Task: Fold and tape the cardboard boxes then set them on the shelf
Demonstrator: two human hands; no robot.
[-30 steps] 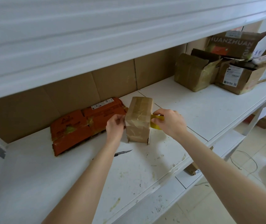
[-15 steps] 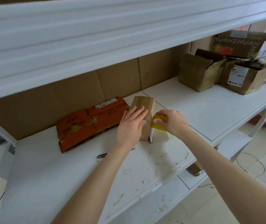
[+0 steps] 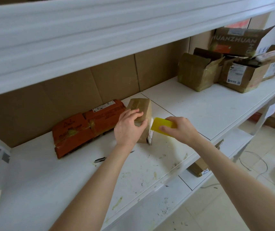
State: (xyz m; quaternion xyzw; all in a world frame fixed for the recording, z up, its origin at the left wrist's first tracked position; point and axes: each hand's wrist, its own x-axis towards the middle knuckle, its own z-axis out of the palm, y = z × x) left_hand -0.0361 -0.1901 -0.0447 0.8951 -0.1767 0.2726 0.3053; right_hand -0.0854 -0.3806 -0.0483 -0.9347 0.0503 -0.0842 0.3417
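A small brown cardboard box, wrapped in clear tape, stands upright on the white shelf. My left hand grips its near left corner, fingers curled over the top edge. My right hand pinches a flat yellow scraper card, whose left edge touches the box's right side by a white label. Part of the box's front is hidden behind my left hand.
A flat orange taped box lies left of the small box against the cardboard back wall. A utility knife lies under my left forearm. Several opened brown boxes stand at the right end. Another box sits on the lower shelf.
My left hand slid from flat on the box's front to gripping its corner. The yellow card came further out of my right hand, against the box's side. The box has turned slightly.
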